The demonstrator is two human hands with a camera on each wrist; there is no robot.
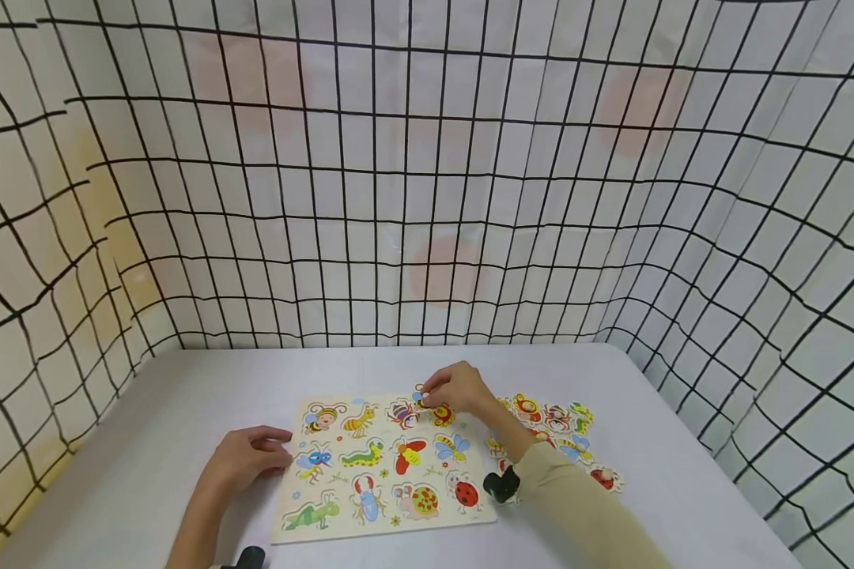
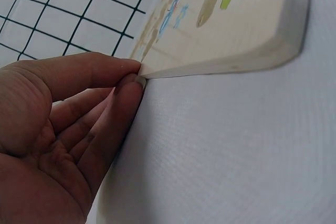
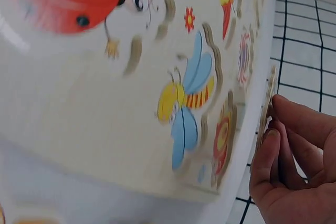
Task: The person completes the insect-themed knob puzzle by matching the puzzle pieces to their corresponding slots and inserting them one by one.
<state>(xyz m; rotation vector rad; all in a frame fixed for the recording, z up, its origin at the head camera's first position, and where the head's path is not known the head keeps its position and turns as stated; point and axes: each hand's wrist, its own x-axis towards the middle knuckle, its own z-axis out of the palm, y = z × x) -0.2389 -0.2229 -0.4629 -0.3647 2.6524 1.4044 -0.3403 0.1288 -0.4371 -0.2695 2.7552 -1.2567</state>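
A pale wooden insect puzzle board (image 1: 327, 531) lies on the table, with cut-out recesses showing printed insects. My right hand (image 1: 462, 387) pinches a thin puzzle piece (image 3: 264, 114) between thumb and fingers above the board's far right corner. In the right wrist view the piece is edge-on. Part of its picture, blue and yellow with dark stripes, shows in the head view beside the hand. My left hand (image 1: 245, 457) rests on the table, its fingertips touching the board's left edge (image 2: 146, 73). The snail recess (image 3: 223, 137) lies close to the right hand.
Several loose puzzle pieces (image 1: 576, 449) are spread to the right of the board, partly behind the right forearm. The white table (image 1: 213, 379) is enclosed by white walls with a black grid (image 1: 391, 237) at the back and sides.
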